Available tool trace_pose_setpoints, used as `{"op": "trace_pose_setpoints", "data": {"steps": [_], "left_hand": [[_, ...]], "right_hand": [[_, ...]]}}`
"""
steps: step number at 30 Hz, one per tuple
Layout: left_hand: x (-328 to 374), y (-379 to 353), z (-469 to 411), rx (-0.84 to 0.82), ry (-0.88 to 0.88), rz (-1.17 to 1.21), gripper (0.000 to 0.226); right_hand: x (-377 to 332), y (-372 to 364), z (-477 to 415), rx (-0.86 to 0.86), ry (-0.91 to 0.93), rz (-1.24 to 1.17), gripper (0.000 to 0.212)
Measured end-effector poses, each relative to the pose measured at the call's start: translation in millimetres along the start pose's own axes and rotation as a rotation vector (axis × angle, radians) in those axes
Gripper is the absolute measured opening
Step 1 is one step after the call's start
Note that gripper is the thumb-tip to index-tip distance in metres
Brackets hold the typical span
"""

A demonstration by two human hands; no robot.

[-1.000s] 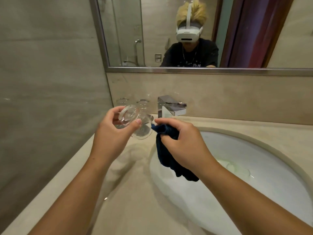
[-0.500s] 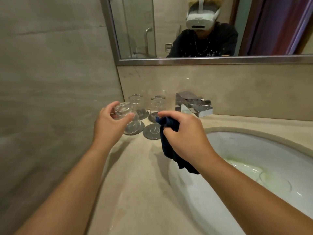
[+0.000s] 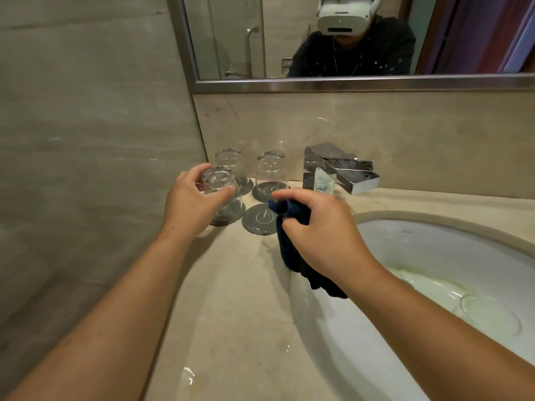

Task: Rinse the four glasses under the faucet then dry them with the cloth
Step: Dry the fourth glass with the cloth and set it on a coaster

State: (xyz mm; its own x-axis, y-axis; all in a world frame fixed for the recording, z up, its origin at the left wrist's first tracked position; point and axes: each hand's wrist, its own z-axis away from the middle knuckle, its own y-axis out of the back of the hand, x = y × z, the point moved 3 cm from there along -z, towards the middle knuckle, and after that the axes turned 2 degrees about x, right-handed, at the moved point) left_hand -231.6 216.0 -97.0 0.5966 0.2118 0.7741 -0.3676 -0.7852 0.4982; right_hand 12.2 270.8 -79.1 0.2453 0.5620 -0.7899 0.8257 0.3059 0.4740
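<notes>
The left hand [image 3: 191, 204] curls its thumb and fingers round the base of a clear drinking glass [image 3: 221, 195] that sits mouth down on a round grey coaster [image 3: 231, 219]. Just beside it lies a bare grey coaster [image 3: 257, 222]. Behind them, two more clear upturned glasses [image 3: 230, 162] [image 3: 270, 169] stand on coasters against the wall, left of the square chrome faucet [image 3: 338, 169]. The right hand [image 3: 321, 230] grips a dark blue cloth [image 3: 292, 256], which hangs over the rim of the white oval sink [image 3: 434, 250] set in the beige stone counter [image 3: 231, 314].
</notes>
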Motion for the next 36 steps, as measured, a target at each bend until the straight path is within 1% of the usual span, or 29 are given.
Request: {"op": "trace_pose_setpoints", "data": {"steps": [12,14,16,18,19,21,24,26,30,34,36], "left_hand": [[1.8,1.9,4.1,-0.022,0.009,-0.008,0.066],[1.6,1.1,5.6,-0.044,0.035,-0.006,0.071],[3.6,2.5,7.6,-0.063,0.055,-0.019,0.081],[11.4,8.0,12.1,-0.044,0.045,-0.012,0.087],[18.1,11.3,16.7,-0.027,0.027,0.001,0.084],[32.6,16.3,30.2,-0.013,-0.026,0.035,0.071],[51.8,18.3,58.1,-0.050,-0.113,0.047,0.047],[66.2,16.7,79.0,-0.091,-0.173,0.030,0.039],[101.9,5.8,123.6,-0.193,-0.343,-0.016,0.035],[136.4,-20.0,167.9,-0.318,-0.471,-0.047,0.039],[151.5,-36.1,186.2,-0.363,-0.515,-0.040,0.038]], "right_hand": [[0.1,0.3,2.9,-0.019,-0.031,-0.029,0.047],[-0.4,1.8,3.8,-0.018,-0.028,-0.031,0.046],[-1.2,4.1,5.1,-0.018,-0.019,-0.021,0.046],[-2.8,8.0,8.1,-0.029,-0.014,-0.021,0.045],[-3.6,10.8,10.5,-0.036,-0.013,-0.021,0.045],[-5.3,19.1,16.9,-0.043,-0.010,-0.019,0.044],[-8.9,37.8,31.8,-0.057,-0.018,-0.036,0.043],[-10.5,55.1,45.7,-0.047,-0.002,-0.046,0.042],[-5.0,96.7,75.9,-0.002,0.006,-0.047,0.045],[9.0,141.7,98.4,0.098,0.004,-0.023,0.049],[17.0,163.0,104.5,0.169,0.043,0.036,0.050]]}}
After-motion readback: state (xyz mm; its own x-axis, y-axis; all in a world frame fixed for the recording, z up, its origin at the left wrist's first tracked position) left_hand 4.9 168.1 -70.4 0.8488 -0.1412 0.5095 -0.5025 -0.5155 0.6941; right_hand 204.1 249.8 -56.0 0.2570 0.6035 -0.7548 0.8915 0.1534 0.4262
